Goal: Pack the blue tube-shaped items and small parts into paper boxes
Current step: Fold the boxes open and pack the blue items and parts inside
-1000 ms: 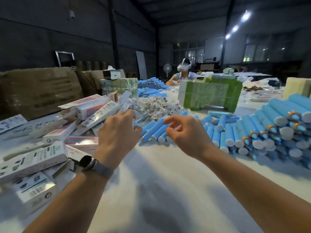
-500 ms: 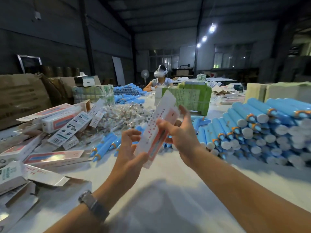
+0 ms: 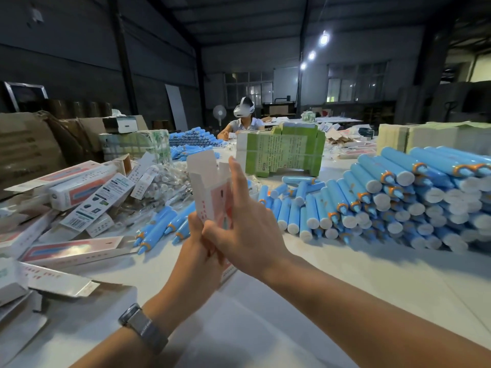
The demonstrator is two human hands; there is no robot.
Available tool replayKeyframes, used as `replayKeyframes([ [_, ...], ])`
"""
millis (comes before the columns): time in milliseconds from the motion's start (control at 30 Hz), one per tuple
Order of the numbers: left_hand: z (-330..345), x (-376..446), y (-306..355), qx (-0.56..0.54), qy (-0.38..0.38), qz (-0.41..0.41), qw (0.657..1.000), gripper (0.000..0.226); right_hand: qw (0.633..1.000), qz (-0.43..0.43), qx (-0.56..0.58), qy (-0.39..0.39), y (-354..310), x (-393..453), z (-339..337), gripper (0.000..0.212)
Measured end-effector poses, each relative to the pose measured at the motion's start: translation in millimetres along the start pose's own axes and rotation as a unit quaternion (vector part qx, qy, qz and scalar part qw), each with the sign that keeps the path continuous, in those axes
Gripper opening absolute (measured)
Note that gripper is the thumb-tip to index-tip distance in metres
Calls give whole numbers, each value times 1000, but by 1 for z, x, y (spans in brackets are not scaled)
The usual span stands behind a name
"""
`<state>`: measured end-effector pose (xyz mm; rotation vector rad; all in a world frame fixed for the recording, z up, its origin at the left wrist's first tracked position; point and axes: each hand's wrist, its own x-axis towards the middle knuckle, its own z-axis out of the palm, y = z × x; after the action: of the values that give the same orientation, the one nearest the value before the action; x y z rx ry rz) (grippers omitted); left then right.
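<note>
Both hands hold one paper box (image 3: 212, 192) upright above the white table (image 3: 345, 282), its top flaps standing open: the left hand (image 3: 198, 257) grasps its lower part with curled fingers, and the right hand (image 3: 247, 229) pinches its side between the thumb and the long fingers. The big stack of blue tubes (image 3: 414, 197) lies on the table to the right of this box. More loose blue tubes (image 3: 162, 228) and flat boxes (image 3: 77, 251) lie to its left, and the clear small parts (image 3: 170, 181) are behind it on the left.
</note>
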<state>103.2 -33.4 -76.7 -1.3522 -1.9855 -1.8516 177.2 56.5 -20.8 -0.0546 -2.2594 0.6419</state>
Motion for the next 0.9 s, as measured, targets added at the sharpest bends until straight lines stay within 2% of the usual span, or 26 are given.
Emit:
replayKeyframes([
  [67, -5, 3, -2, -49, 4, -46, 998, 32, 996, 25, 61, -60, 3, 7, -8, 94],
  [100, -6, 4, -6, -71, 4, -64, 995, 26, 990, 41, 105, -83, 8, 12, -16, 86],
  [133, -7, 6, -7, -65, 9, -65, 996, 18, 986, 61, 128, -90, 16, 18, -25, 75],
  [167, -6, 7, -9, -51, 7, -57, 997, 25, 986, 85, 116, -82, 26, 24, -34, 63],
  [200, -6, 7, -12, -48, 1, -53, 997, 33, 989, 116, 67, -66, 36, 28, -42, 56],
  [267, -6, 6, -14, -66, -9, -56, 996, 36, 975, 163, -138, -63, 59, 31, -52, 47],
  [333, -6, 6, -15, -74, -15, -64, 995, 37, 919, 167, -332, -128, 77, 26, -54, 43],
  [433, -8, 6, -16, -89, -18, -69, 993, 49, 844, 164, -457, -230, 97, 16, -48, 29],
  [500, -8, 5, -17, -104, -23, -70, 992, 52, 820, 159, -487, -256, 104, 11, -46, 27],
  [733, -8, 5, -15, -143, -20, -65, 987, 38, 812, 145, -507, -249, 103, 11, -45, 28],
  [900, -8, 5, -15, -146, -21, -54, 988, 58, 838, 136, -488, -202, 95, 15, -47, 21],
])
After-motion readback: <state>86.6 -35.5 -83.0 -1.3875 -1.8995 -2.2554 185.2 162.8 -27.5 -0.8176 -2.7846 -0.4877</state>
